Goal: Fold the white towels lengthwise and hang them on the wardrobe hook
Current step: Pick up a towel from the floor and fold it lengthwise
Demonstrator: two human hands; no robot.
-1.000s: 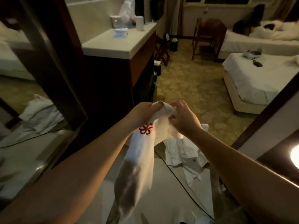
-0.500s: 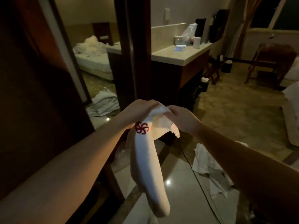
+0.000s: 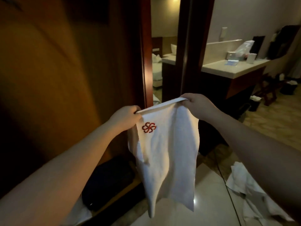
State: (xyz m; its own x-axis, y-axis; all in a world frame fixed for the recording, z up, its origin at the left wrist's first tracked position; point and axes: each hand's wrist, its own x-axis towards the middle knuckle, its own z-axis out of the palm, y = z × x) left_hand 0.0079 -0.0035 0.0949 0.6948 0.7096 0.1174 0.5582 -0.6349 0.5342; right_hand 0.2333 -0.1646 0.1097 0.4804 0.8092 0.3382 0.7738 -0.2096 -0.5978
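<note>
A white towel (image 3: 169, 154) with a red flower logo near its top left corner hangs in front of me, spread flat between both hands. My left hand (image 3: 125, 116) pinches its top left corner. My right hand (image 3: 197, 104) grips the top right corner, a little higher. The towel's top hem is pulled taut between them and the lower end hangs free above the floor. The dark wooden wardrobe door (image 3: 57, 79) stands just left of the towel. No hook is visible.
Crumpled white towels (image 3: 250, 190) lie on the glossy floor at the lower right. A mirror strip (image 3: 162, 54) sits beside the wardrobe. A counter (image 3: 231, 69) with a cup and a bag stands at the right. A dark bag (image 3: 105, 181) rests low by the wardrobe.
My hands have moved apart, spreading the bunched towel out flat. My view has turned left toward the wardrobe door.
</note>
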